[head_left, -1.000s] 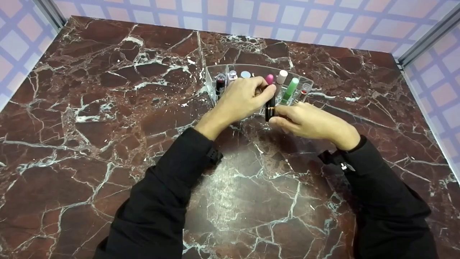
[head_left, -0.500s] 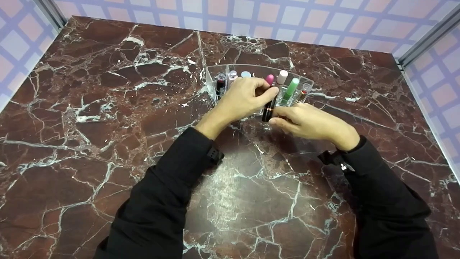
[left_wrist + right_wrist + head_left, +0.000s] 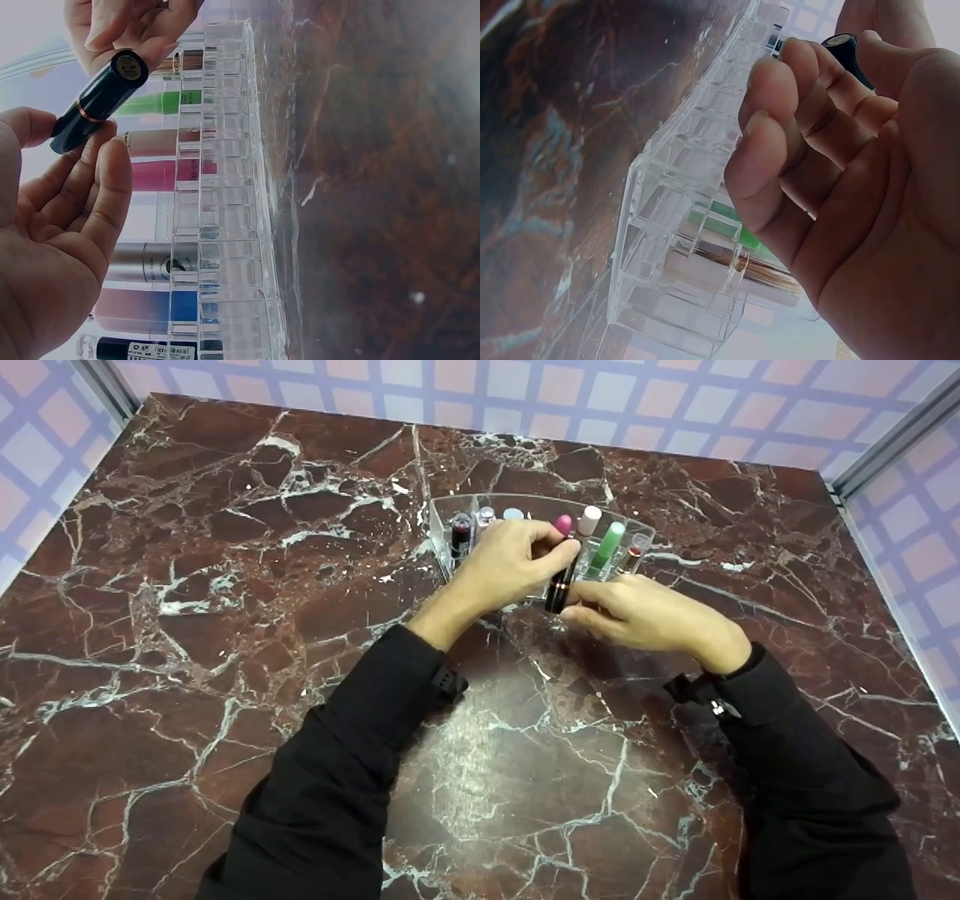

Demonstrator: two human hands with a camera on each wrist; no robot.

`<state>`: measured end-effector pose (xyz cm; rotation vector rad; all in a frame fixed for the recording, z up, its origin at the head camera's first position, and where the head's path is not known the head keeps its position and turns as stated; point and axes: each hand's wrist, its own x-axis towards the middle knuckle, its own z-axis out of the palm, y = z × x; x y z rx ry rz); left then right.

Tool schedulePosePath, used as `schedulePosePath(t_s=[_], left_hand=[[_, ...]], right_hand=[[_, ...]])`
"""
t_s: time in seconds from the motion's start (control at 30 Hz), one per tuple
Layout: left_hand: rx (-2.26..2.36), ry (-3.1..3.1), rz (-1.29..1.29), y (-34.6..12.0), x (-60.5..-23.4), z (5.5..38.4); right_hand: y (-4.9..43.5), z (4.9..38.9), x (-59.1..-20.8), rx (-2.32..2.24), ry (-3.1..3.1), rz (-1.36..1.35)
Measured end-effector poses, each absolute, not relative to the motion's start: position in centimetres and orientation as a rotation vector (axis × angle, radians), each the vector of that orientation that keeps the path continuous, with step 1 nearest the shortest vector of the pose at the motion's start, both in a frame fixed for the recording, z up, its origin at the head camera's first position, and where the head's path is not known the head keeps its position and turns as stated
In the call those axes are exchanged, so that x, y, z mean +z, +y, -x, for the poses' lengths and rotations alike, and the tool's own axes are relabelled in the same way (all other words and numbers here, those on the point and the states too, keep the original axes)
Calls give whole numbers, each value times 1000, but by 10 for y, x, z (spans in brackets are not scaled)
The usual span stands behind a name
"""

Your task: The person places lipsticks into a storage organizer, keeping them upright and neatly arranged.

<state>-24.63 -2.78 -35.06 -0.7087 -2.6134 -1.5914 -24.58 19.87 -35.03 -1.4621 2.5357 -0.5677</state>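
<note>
A black lipstick tube [image 3: 557, 596] with a gold ring is held in front of a clear acrylic organizer [image 3: 235, 191]. My left hand [image 3: 504, 562] pinches its upper end between thumb and fingers. At the lower end, which bears a round label, the thumb and forefinger of my right hand [image 3: 645, 611] pinch the tube from the right side. Tilted slightly, the tube leans with its bottom toward the left in the head view. In the right wrist view my curled fingers hide most of it.
The organizer holds a pink tube [image 3: 563, 525], a pale-capped tube [image 3: 590, 520], a green tube [image 3: 607, 544], a silver tube [image 3: 139, 262], a pink-and-blue item [image 3: 142, 309] and a black tube [image 3: 459, 540]. It stands on a marbled table [image 3: 225, 720] with patterned walls [image 3: 637, 397] around.
The lipstick tube has tipped from upright to a slight slant, its lower end shifting left. Both hands stay in nearly the same place.
</note>
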Motion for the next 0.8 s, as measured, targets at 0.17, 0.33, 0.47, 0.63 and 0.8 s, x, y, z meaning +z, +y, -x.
schedulePosePath(t_s=[0.17,0.33,0.47,0.63,0.8], left_hand=[[-1590,-2612,645,-29,-350,247],[-1559,-2600,662,-31,-350,248],[-1542,-2593,668,-31,-351,249],[-1545,-2596,658,-31,-350,248],[-1551,-2607,646,-31,-350,248]], right_hand=[[199,245,-350,-552,2546,1455],[199,246,-350,-545,2554,1470],[199,246,-351,-543,2554,1476],[199,246,-351,-545,2551,1480],[199,246,-351,-543,2547,1485]])
